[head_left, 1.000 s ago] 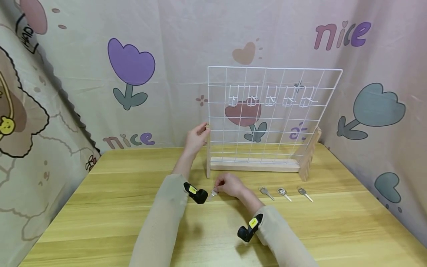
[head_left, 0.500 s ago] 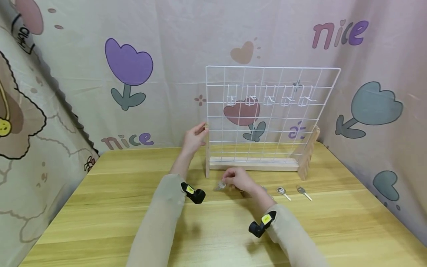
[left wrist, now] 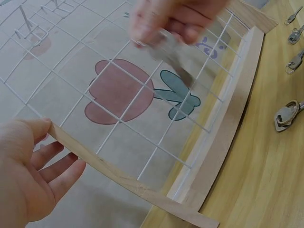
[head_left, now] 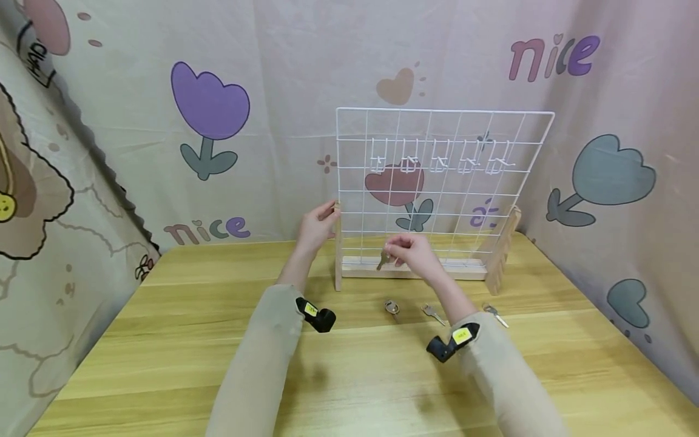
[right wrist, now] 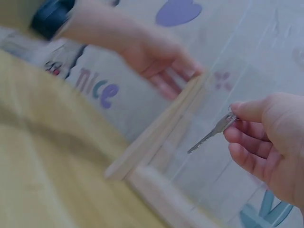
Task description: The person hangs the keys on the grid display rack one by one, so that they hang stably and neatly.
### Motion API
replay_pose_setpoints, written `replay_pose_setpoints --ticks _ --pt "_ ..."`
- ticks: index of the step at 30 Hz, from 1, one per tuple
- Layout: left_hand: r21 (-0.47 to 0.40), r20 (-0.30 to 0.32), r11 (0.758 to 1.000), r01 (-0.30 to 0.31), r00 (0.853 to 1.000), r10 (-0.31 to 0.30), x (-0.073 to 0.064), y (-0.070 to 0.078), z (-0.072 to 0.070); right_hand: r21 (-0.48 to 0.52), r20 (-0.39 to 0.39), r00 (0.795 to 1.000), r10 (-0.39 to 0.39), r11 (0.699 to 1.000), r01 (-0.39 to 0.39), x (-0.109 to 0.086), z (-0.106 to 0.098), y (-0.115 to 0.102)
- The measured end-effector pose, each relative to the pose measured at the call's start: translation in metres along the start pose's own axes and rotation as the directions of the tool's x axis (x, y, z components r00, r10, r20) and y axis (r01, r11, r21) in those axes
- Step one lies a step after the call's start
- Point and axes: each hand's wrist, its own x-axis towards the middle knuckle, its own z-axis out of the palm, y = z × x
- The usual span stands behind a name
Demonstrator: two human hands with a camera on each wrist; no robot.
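My right hand (head_left: 416,255) pinches a metal key (right wrist: 216,132) by its head between thumb and fingertips, with the blade pointing down and left. The key is raised off the table, before the lower part of a white wire grid rack (head_left: 431,193). With thumb and fingers my left hand (left wrist: 28,173) holds the top of the rack's left wooden upright (left wrist: 109,171). White hooks (head_left: 438,164) hang in a row on the upper part of the grid. Loose keys with rings, such as a round-headed key (head_left: 391,307), lie on the table in front.
A second key (head_left: 433,313) and a third key (head_left: 494,314) lie to the right on the wooden table (head_left: 349,382); the right forearm covers part of that row. A patterned curtain (head_left: 289,73) hangs close behind the rack.
My right hand has lifted the key from the table and carried it up and to the right, toward the grid. A round-headed key has come into sight below. The left hand stays on the upright.
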Motion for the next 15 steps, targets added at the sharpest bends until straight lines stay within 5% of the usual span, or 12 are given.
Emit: replay_pose_setpoints --ticks 8,15 --pt "0.005 -0.009 1.000 0.024 1.000 -0.024 0.000 0.001 0.000 0.111 -0.111 0.993 -0.047 0.992 0.059 0.018 -0.013 -0.043" --pt "-0.006 -0.015 0.999 0.040 0.999 -0.040 0.000 0.002 0.001 0.068 -0.168 0.982 -0.084 0.993 0.096 0.031 -0.018 -0.069"
